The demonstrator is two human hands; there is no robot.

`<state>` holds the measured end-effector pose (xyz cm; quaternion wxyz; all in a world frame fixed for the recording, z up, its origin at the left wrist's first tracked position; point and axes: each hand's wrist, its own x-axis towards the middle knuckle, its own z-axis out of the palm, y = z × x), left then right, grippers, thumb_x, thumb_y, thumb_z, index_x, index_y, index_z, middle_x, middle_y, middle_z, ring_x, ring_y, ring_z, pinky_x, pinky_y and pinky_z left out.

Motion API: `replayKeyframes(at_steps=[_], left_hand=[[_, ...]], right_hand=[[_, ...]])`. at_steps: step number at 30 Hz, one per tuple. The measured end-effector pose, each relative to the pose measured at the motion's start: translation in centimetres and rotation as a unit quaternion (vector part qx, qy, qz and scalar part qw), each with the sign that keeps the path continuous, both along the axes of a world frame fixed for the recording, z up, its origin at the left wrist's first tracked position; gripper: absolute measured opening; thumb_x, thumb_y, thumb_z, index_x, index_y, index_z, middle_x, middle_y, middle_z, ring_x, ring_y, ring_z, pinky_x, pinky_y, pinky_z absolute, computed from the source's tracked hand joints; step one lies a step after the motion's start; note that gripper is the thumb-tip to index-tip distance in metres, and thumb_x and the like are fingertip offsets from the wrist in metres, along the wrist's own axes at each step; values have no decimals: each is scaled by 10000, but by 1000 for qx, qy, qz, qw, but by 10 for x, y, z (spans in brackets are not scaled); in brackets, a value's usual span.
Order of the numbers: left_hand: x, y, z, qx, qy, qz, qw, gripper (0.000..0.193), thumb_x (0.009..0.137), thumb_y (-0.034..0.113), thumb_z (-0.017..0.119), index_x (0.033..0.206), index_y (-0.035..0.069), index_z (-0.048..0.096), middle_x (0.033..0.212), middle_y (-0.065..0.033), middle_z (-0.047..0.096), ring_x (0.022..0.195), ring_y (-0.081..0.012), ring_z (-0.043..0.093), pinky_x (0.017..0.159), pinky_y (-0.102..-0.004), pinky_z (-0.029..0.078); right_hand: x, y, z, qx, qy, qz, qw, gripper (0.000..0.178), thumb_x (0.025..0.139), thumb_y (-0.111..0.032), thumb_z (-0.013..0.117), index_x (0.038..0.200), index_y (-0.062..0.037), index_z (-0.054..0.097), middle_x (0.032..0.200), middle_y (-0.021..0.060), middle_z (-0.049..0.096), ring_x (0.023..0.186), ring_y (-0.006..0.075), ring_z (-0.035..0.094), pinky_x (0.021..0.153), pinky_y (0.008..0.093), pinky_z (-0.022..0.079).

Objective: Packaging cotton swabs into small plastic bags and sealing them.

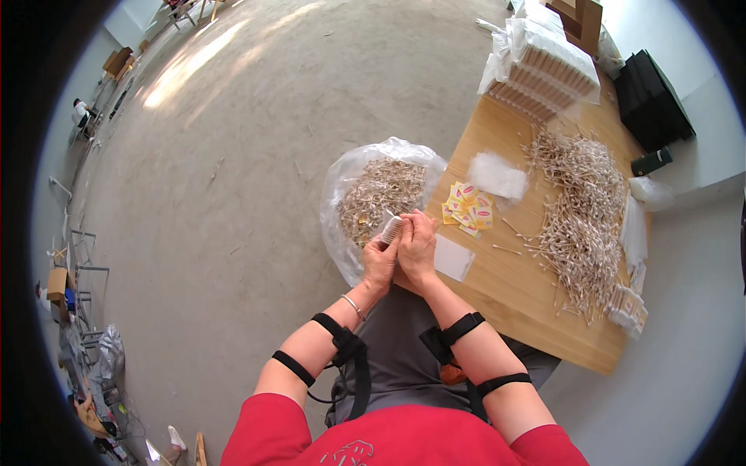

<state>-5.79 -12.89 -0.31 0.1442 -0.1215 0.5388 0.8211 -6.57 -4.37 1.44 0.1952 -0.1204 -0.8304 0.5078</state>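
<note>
Close together above the near left corner of the table, my two hands meet around a small packed bundle of cotton swabs (392, 230), its white tips lined up in a row. My left hand (379, 262) is closed around its lower part. Against its right side, the fingers of my right hand (419, 242) are bent and pressed in; their tips are partly hidden. Just beyond the hands, a large clear plastic bag (336, 203) on the left of the table holds many loose cotton swabs (382, 190).
On the wooden table (505, 283) lie yellow and white cards (469, 208), clear plastic sleeves (499, 176), a white sheet (453, 258) and a long heap of cotton swabs (579, 225). Stacked packs (540, 66) stand at the far end. A black box (654, 101) is beside the wall.
</note>
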Motion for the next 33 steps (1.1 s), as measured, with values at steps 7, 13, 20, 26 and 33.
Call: replayKeyframes(at_steps=[7,13,20,26,33], left_hand=[[4,-1,2,-32,-44,-48,997,218,855,95,667,1050,0,639,949,-41,668,813,-94,618,710,-241,507],[3,-2,15,-22,-9,-77,997,228,833,101,680,1035,5,637,959,-24,666,858,-91,620,753,-252,502],[-12,-30,-7,106,-27,-88,990,181,873,119,643,1031,37,609,968,-20,644,851,-77,598,751,-241,494],[-2,-8,0,4,1,-62,998,186,879,128,660,1021,13,626,928,-15,663,809,-73,607,739,-230,500],[-2,-14,6,-55,-23,-109,992,239,865,108,672,1071,1,618,966,-19,662,835,-71,601,738,-230,495]], right_hand=[[-2,-4,-5,1,18,-52,999,126,907,-133,530,894,-30,600,974,170,617,1089,357,530,1031,475,310],[-2,-4,3,15,10,-40,999,95,890,-112,542,878,-31,590,955,162,616,1080,353,533,1014,459,328],[-5,-3,-1,39,8,-29,999,60,867,-76,562,852,-19,577,935,159,609,1063,361,528,980,448,354],[-6,-2,-2,27,23,-56,998,92,880,-102,553,859,-17,581,954,165,603,1062,359,521,948,456,374],[-7,1,-6,71,3,-39,997,97,882,-106,546,863,-20,587,939,166,595,1056,356,511,939,452,370]])
